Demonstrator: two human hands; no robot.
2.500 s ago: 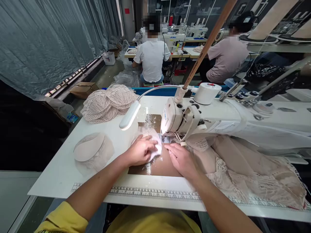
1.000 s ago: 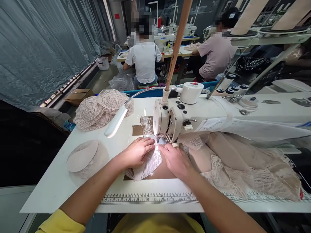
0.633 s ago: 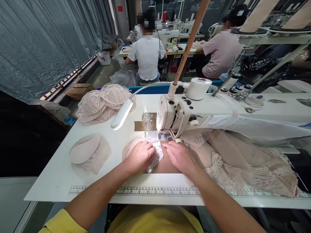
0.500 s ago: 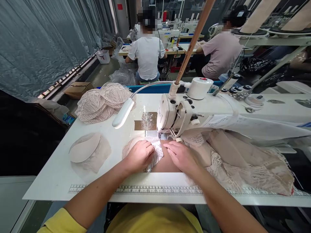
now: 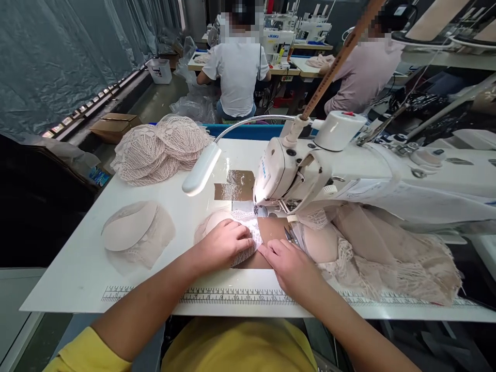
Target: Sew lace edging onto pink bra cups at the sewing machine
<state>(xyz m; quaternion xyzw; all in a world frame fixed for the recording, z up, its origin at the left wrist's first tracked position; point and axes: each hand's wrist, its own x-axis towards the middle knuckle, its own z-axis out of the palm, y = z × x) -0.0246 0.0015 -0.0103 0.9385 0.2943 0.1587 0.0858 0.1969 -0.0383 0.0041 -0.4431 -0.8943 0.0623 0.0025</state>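
Note:
A pale lace bra cup piece [image 5: 245,219] lies by the sewing machine's needle area, in front of the machine head [image 5: 273,170]. My left hand [image 5: 225,244] rests over it with curled fingers, gripping its near side. My right hand [image 5: 292,266] pinches the lace's right corner between thumb and fingertips, over a brown covered patch [image 5: 271,227] of the table. Just beyond my right knuckles show the metal blades of thread snips [image 5: 290,235]; whether that hand also holds them I cannot tell. The needle's tip is hard to make out.
A pile of lace pieces [image 5: 163,147] sits at the back left, with a single cup piece [image 5: 132,227] nearer. Sewn beige fabric [image 5: 380,248] spreads right of my hand. A lamp [image 5: 201,170] arches over the white table [image 5: 194,305]. Two people [image 5: 238,77] sit at machines beyond.
My right hand has drawn back toward me and now pinches the lace corner, uncovering the snips. My left hand has shifted slightly right on the lace. The camera view has turned a little.

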